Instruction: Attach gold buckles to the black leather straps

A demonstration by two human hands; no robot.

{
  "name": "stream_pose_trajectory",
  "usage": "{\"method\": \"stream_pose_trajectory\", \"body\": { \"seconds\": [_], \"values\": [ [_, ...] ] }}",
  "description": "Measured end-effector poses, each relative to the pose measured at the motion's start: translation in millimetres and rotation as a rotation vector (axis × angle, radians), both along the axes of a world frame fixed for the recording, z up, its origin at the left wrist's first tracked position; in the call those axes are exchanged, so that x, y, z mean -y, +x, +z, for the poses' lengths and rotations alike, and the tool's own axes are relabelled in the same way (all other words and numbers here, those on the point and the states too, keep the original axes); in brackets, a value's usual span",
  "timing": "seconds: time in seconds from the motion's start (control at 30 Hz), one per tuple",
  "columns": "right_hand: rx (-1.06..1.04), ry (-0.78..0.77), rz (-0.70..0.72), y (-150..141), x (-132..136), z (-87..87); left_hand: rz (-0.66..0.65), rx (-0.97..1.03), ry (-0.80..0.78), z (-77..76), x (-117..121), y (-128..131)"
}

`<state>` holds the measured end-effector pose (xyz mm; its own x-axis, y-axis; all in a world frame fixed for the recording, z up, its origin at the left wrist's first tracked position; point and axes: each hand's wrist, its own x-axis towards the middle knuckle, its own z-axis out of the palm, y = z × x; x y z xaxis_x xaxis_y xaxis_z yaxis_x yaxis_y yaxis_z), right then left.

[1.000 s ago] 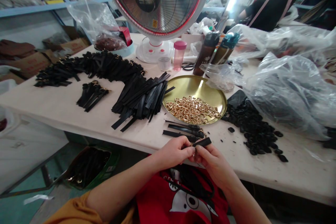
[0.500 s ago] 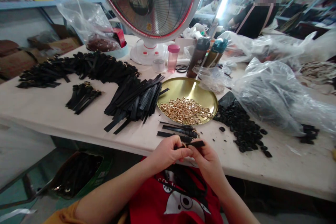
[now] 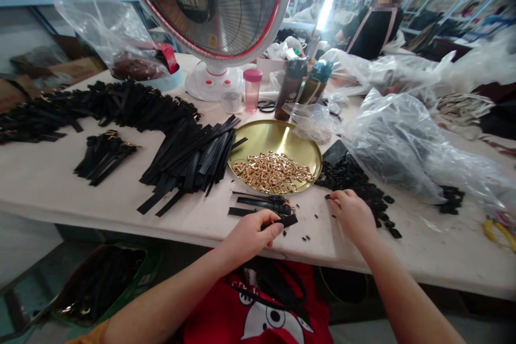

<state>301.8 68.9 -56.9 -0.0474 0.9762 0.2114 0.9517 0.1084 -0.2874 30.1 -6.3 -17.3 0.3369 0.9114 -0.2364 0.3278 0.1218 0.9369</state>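
Pinched between thumb and fingers of my left hand point(image 3: 255, 235) is a black strap point(image 3: 288, 220), held over the table's front edge. My right hand point(image 3: 355, 216) has reached to the near side of a pile of small black loops point(image 3: 366, 189); its thumb and forefinger close on one small black loop point(image 3: 328, 197). Just beyond my left hand lie several black straps with gold buckles point(image 3: 264, 203). Behind them a round gold tray point(image 3: 278, 131) bears a heap of small gold buckles point(image 3: 272, 171).
Left of the tray lies a stack of flat black straps point(image 3: 197, 158), with a bundle of buckled straps point(image 3: 102, 157) farther left. A fan point(image 3: 213, 78), bottles point(image 3: 290, 86) and clear plastic bags point(image 3: 403, 129) stand behind. Yellow-handled pliers point(image 3: 500, 234) lie far right.
My hands were together on the strap. My right hand has let go and moved right to the black loops, while my left hand keeps the strap. The view has swung slightly right.
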Motion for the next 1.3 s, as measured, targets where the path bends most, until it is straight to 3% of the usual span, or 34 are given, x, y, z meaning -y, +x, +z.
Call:
{"method": "stream_pose_trajectory", "body": {
  "seconds": [0.1,0.17,0.3,0.37,0.43,0.5,0.7,0.97,1.13,1.3],
  "values": [
    [-0.148,-0.03,0.023,-7.9,-0.5,1.8,0.018,0.008,0.016,-0.8,-1.0,1.9],
    [-0.485,-0.132,0.027,-27.8,12.0,10.2,0.06,0.033,0.026,-0.4,-2.7,3.8],
    [-1.285,-0.524,0.083,-76.9,46.4,29.9,0.138,0.079,0.075,2.9,-6.9,8.4],
    [-1.539,-0.588,0.054,-95.8,58.9,34.8,0.133,0.05,0.105,4.9,-6.4,8.9],
    [-1.651,-0.593,0.006,-107.6,66.5,35.8,0.114,-0.006,0.122,6.2,-3.4,6.9],
    [-1.618,-0.556,-0.016,-113.2,70.9,34.9,0.091,-0.067,0.135,6.8,1.0,3.1],
    [-1.17,-0.324,0.071,-111.9,76.8,34.4,-0.002,-0.11,0.092,9.7,9.5,-10.0],
    [-1.358,-0.506,0.063,-108.7,74.0,21.7,-0.031,-0.045,0.01,9.8,11.4,-14.1],
    [-1.364,-0.492,0.03,-109.0,75.3,19.3,0.017,-0.054,-0.043,5.2,7.9,-14.0],
    [-1.322,-0.51,0.023,-109.3,74.0,12.8,-0.02,-0.122,-0.028,5.5,4.3,-17.9]
  ]
}}
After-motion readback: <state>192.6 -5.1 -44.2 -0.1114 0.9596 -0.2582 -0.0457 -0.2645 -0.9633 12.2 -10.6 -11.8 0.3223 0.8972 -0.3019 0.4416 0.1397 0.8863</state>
